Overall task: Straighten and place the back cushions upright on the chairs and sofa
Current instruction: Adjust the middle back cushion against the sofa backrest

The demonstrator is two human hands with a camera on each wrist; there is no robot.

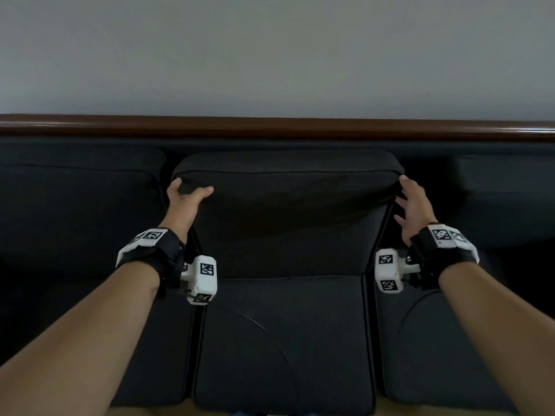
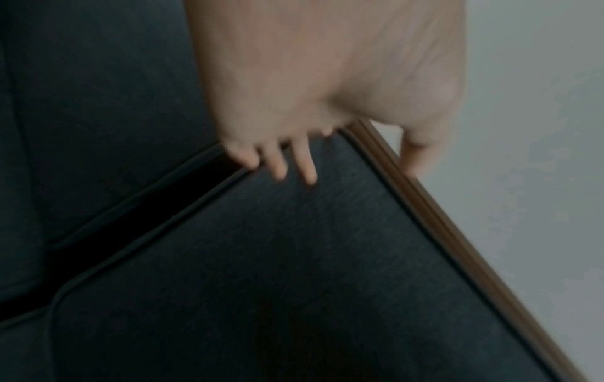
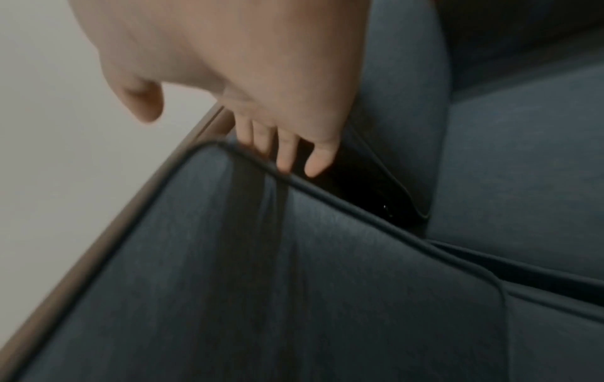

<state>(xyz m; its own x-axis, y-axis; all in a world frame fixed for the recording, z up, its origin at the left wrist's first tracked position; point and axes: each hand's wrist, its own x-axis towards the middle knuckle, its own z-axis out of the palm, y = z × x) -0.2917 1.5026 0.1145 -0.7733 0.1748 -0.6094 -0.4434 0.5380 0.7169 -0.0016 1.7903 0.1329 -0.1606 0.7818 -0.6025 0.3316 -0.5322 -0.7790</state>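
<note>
The dark middle back cushion (image 1: 288, 205) stands upright against the sofa back, under the wooden top rail (image 1: 300, 127). My left hand (image 1: 187, 195) is at its upper left corner, thumb over the front face and fingers (image 2: 278, 165) spread loosely along the side edge of the cushion (image 2: 294, 258). My right hand (image 1: 413, 202) is at the upper right corner with straight, spread fingers (image 3: 287, 155) touching the piped edge of the cushion (image 3: 261, 258); its thumb is held apart. Neither hand visibly squeezes the fabric.
Another back cushion (image 1: 78, 187) stands on the left and one (image 1: 507, 187) on the right. Seat cushions (image 1: 282, 340) fill the foreground. A pale wall (image 1: 270, 55) rises behind the rail. Narrow dark gaps (image 3: 359, 191) separate the cushions.
</note>
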